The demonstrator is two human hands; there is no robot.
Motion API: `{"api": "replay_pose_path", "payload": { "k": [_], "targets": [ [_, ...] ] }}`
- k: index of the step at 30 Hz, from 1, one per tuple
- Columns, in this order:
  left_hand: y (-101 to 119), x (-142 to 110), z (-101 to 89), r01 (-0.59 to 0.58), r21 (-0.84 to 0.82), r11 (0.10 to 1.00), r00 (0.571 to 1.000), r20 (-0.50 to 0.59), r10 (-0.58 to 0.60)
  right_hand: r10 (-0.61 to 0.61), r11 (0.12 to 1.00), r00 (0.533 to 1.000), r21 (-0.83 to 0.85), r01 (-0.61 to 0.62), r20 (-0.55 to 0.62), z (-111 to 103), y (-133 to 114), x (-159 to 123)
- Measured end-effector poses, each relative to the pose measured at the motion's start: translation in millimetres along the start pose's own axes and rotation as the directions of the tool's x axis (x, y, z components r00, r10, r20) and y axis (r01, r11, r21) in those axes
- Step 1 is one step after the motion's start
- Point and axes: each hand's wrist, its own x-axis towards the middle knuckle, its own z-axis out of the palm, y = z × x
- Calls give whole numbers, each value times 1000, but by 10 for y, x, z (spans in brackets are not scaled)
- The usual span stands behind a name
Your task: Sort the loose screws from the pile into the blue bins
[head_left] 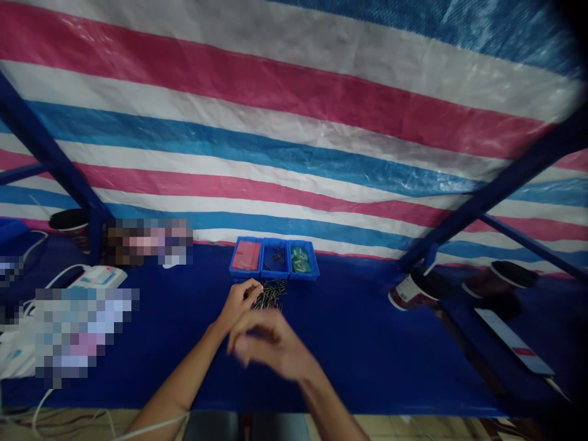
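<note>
A heap of small dark, brassy screw-like pieces lies on the blue tabletop. My left hand is at the heap's left side, thumb and fingers bent together at its edge; whatever they pinch is too small to make out. Closer to me, my right hand is curled, thumb and fingertips drawn together, and slightly blurred. Anything inside its fingers is hidden. Just behind the heap, three blue bins stand side by side: one with flat pink pieces, one with a few dark screw-like pieces, one with green pieces.
Lidded cups and a phone are at the right. To the left are a white power strip, cables and blurred-out items. Blue frame bars slant on both sides before a striped plastic sheet.
</note>
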Motion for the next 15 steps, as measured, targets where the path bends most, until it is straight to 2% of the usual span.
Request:
{"api": "replay_pose_path", "payload": {
  "k": [2,3,5,7,9,15],
  "targets": [
    [4,0,-2,-14,-11,1000,1000,12,14,7,968,984,-246,-51,-177,-201,272,104],
    [7,0,-2,-16,-9,1000,1000,10,16,-19,912,959,-397,-99,-283,-299,433,141],
    [13,-2,0,-14,12,1000,1000,-5,14,-70,846,926,-514,-141,-370,-444,746,169],
    [15,-2,3,-8,33,999,1000,-26,9,-100,826,906,-542,-154,-411,-494,987,135],
    [11,0,5,-9,37,999,1000,-30,10,-103,830,898,-535,-159,-427,-465,1126,74],
    [-2,1,2,-6,13,1000,1000,-6,6,-113,821,919,-556,-127,-377,-342,1200,2]
  ]
}}
